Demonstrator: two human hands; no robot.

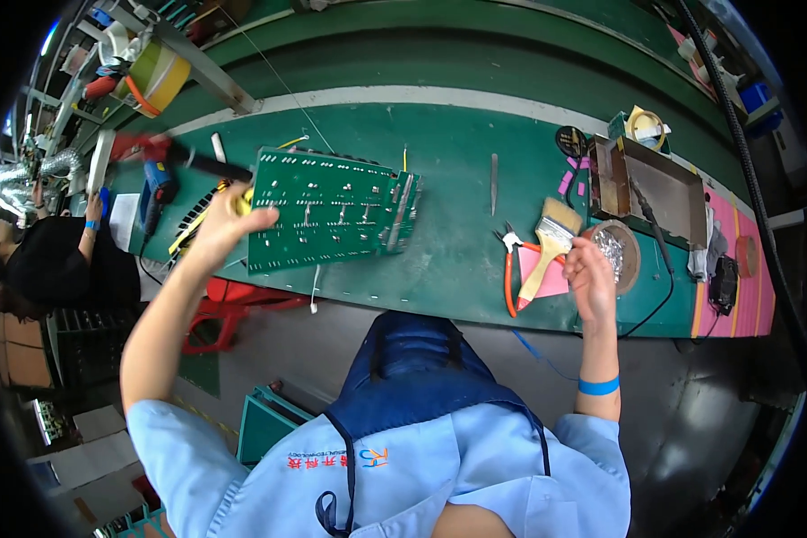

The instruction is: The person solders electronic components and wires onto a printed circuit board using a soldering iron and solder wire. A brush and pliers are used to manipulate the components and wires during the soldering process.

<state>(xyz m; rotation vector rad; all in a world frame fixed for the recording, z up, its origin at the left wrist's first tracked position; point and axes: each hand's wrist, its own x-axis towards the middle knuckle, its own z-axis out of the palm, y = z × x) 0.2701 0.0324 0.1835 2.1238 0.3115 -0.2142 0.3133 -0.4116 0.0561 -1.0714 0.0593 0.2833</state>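
Observation:
My left hand (pixel 221 224) grips the left edge of a large green circuit board (pixel 309 215), thumb over its face. The board is tilted up above the bench, showing rows of solder points and a few short wires. On the right, my right hand (pixel 590 271) is raised with loosely bent fingers and nothing visible in it. Beside its fingertips are a wide paintbrush (pixel 550 242) with a wooden handle and red-handled cutting pliers (pixel 509 264). Just past the hand is a round container (pixel 625 260) of shiny metal bits. Metal tweezers (pixel 494 184) lie farther back.
A soldering iron (pixel 647 215) leans across a brown tray (pixel 681 202) at the right, its cord trailing over the bench edge. Left of the board is a blue power tool (pixel 159 186). Another person (pixel 58 260) is at the far left, near a red stool (pixel 217 318).

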